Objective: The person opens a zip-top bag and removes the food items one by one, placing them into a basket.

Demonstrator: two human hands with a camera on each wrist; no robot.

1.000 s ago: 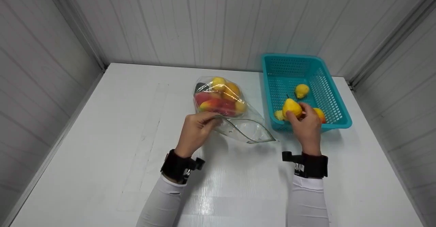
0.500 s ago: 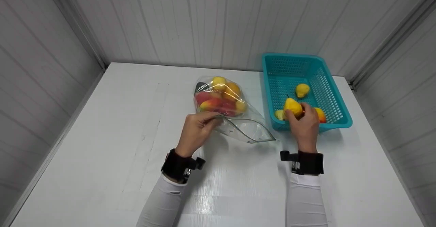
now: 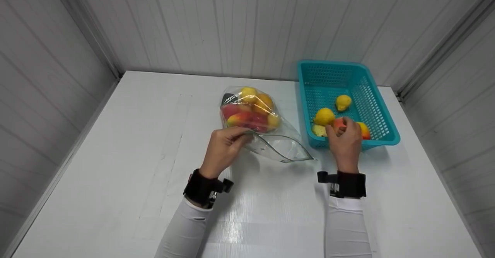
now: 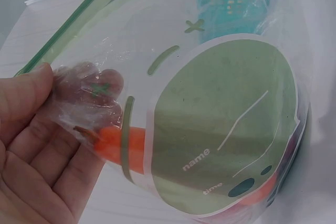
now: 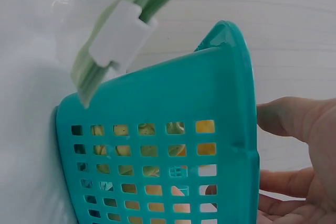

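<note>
My left hand [image 3: 222, 149] pinches the edge of a clear zip bag [image 3: 284, 144] near its green-lined mouth, which gapes towards the right. Inside lie several fruits: red and yellow mangoes [image 3: 239, 118], an orange [image 3: 263, 103], yellow fruits and something dark. In the left wrist view, an orange carrot-like piece [image 4: 121, 148] shows through the printed bag [image 4: 226, 114]. My right hand [image 3: 346, 144] reaches over the near rim of a teal basket [image 3: 303, 107], thumb and fingers round a red-orange peach-like fruit [image 3: 339, 124]. A yellow pear [image 3: 324, 117] lies just left of it. The basket wall mostly hides this grip in the right wrist view.
Also in the basket are a smaller pear [image 3: 343, 103], a pale yellow fruit [image 3: 319, 130] and a yellow-red mango [image 3: 363, 130]. The basket stands at the back right of the white table [image 3: 116, 165], before a panelled wall [image 3: 185, 26].
My right hand has let go of the yellow pear, which now lies farther left in the basket, and its fingers are on the red-orange fruit. The left hand and bag have stayed put.
</note>
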